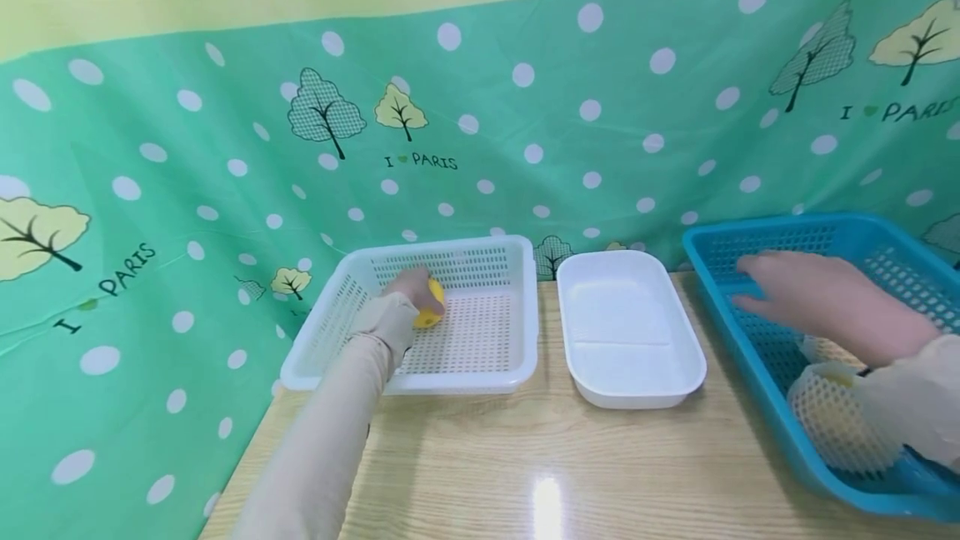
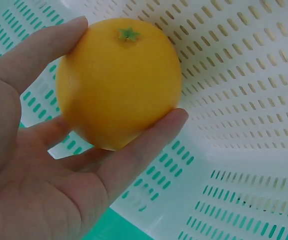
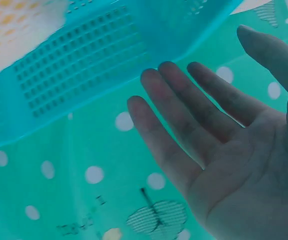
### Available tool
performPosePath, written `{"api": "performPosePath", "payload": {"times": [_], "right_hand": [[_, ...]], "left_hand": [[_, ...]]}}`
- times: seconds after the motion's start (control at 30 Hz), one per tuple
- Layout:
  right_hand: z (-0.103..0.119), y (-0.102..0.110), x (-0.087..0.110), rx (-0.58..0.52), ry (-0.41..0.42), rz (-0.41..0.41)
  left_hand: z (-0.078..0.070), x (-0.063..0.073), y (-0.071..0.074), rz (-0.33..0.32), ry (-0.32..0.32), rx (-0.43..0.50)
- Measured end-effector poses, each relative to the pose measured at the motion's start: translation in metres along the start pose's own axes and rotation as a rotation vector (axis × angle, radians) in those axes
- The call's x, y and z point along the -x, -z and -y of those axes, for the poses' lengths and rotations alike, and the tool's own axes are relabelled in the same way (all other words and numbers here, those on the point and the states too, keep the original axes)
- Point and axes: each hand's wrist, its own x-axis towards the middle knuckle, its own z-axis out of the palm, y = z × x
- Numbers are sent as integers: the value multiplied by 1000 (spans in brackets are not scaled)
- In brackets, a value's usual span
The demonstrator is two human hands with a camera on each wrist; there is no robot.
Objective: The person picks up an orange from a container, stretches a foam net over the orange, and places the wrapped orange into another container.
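Observation:
In the white perforated basket (image 1: 465, 383), my left hand (image 1: 408, 283) holds a yellow-orange orange (image 2: 121, 82) with a green star-shaped stem mark. The thumb is on one side of it and the fingers curl under the other, as the left wrist view shows. Over the blue basket (image 1: 761, 227) is my right hand (image 1: 806, 290), fingers extended and spread, palm bare in the right wrist view. Inside that basket, below the right forearm, a round thing in a white foam net (image 1: 832, 423) is partly covered by the sleeve.
Between the two baskets stands a white plastic tray (image 1: 630, 357). All three rest on a wood-grain table (image 1: 480, 457). A green dotted cloth (image 1: 495, 132) with trees hangs behind them and along the left side.

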Motion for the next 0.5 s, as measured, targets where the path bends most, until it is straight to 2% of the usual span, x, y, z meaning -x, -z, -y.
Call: {"api": "performPosePath", "payload": {"times": [0.13,0.3,0.37,0.5], "right_hand": [[23,-2,-13,16,53,-35],[47,-9,-26,14,100,-69],[55,-11,-29,7,92,-51],[66,-15,-35,22,86,34]], "left_hand": [[0,1,5,4,-52,-42],[-8,9,14,26,-177,-39],[-11,16,17,35,-233,-45],[-18,29,20,43,-328,-59]]}}
